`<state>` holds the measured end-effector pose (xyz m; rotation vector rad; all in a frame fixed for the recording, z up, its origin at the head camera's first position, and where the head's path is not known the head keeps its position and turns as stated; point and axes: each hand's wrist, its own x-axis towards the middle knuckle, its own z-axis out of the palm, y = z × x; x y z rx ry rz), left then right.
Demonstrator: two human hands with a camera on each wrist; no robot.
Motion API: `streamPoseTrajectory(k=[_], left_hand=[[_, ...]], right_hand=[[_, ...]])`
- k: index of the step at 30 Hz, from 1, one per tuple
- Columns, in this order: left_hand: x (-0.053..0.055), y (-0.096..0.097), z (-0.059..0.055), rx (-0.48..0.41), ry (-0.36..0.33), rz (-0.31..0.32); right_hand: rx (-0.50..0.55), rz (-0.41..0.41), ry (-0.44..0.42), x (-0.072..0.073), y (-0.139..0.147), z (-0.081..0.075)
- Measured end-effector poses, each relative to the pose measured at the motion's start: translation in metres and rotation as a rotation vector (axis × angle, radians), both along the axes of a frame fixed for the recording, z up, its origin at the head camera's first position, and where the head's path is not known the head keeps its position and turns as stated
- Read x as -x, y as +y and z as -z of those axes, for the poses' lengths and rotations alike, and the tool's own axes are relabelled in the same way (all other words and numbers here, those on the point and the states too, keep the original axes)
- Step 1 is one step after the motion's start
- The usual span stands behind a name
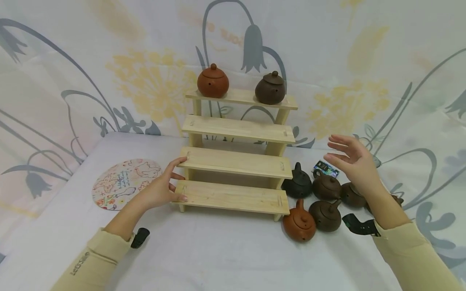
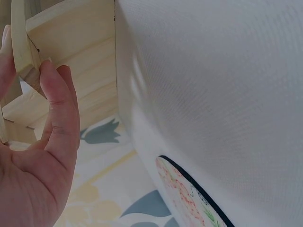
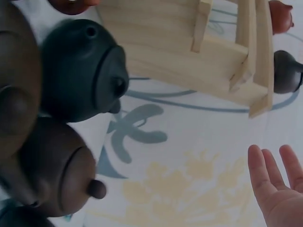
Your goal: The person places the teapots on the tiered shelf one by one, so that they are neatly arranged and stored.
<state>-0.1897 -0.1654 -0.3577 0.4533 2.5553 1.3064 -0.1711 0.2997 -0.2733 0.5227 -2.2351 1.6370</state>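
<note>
My left hand (image 1: pixel 162 189) is at the left end of a stepped wooden display stand (image 1: pixel 236 161), its thumb on the lowest step and a finger at the step above. In the left wrist view curled fingers (image 2: pixel 59 94) grip a board's end. Over a group of teapots at the right, my right hand (image 1: pixel 354 161) hangs in the air holding nothing, fingers spread. On the stand's top step sit a reddish-brown teapot (image 1: pixel 212 83) and a dark brown teapot (image 1: pixel 270 89). Beside the stand are a black teapot (image 1: pixel 298 184), an orange-brown teapot (image 1: pixel 299 226) and several dark brown teapots (image 1: pixel 325 216).
A round mat (image 1: pixel 125 184) with coloured drawings lies left of the stand on the white cloth (image 1: pixel 204 250). Behind the teapots is a small dark printed card (image 1: pixel 327 167). A flower-printed curtain (image 1: pixel 153 72) hangs at the back.
</note>
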Motion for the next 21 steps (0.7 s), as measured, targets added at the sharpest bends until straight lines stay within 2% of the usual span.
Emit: streamPoseTrajectory(k=[13,19,21], left_hand=[[-0.001,-0.001,-0.001,-0.003,0.001,0.003],[-0.001,0.0,0.0,-0.006,0.013,0.007],[0.0,0.001,0.0,-0.007,0.017,0.003]], right_hand=[[0.109,0.103,-0.052,-0.026,0.039,0.028],[0.022,0.225,-0.107,-0.039,0.054,0.038],[0.026,0.247,-0.114,-0.042,0.058,0.041]])
